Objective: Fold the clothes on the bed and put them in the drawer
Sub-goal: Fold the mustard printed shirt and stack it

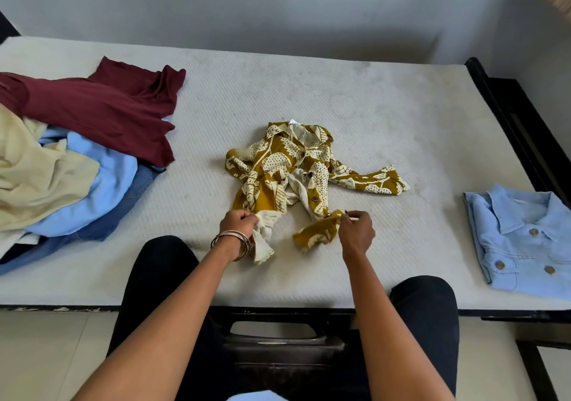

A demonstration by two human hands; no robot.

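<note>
A mustard-and-cream leaf-print shirt (287, 166) lies crumpled in the middle of the white mattress (370, 116), collar away from me, one sleeve stretched to the right. My left hand (238, 222), bangles on the wrist, pinches the shirt's near left hem corner. My right hand (355, 230) pinches the near right hem corner, which is bunched under the fingers. A light blue buttoned shirt (522, 240) lies folded at the mattress's right edge.
A heap of unfolded clothes sits at the left: a maroon garment (102, 107) on top, then a cream one (34, 172), a light blue one (105, 187) and a denim piece (133, 196). The dark bed frame (519, 122) runs along the right. My knees press against the bed's near edge.
</note>
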